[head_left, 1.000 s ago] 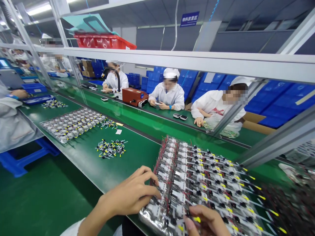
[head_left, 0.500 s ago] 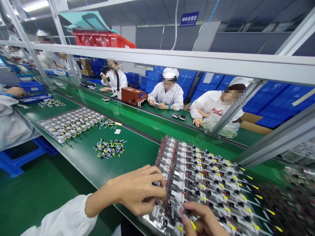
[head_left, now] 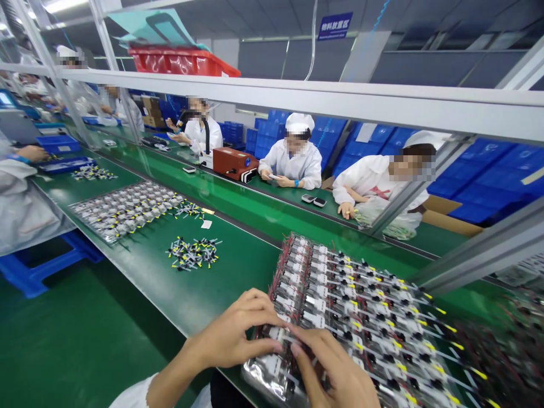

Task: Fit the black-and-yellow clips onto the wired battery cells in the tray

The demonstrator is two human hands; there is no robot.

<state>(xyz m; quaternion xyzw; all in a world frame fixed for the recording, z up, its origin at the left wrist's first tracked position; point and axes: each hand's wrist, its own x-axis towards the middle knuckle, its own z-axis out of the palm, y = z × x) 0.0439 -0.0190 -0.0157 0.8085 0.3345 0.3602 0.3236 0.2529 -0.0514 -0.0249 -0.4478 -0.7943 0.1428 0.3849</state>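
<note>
A clear plastic tray (head_left: 259, 371) holds rows of small white parts (head_left: 317, 283) with red wires, black pieces and yellow-tipped pins. At its near left corner, my left hand (head_left: 240, 328) is closed, thumb and fingers around a small white part. My right hand (head_left: 335, 362) comes in from the right, its thumb and index finger pinched at the same part, touching the left fingertips. The fingers hide most of that part. Left of the tray, a loose pile of pins with black collars and yellow tips (head_left: 193, 253) lies on the green table.
Farther left are another filled tray (head_left: 127, 209) and a small paper slip (head_left: 206, 224). A metal frame rail (head_left: 297, 102) crosses above the table, bearing a red bin (head_left: 182, 61). Co-workers sit across the line. Dark wired parts (head_left: 501, 334) lie at right.
My left hand has turned and its thumb has come in beside the white part. My right hand has moved up and left to meet it. The view has shifted slightly.
</note>
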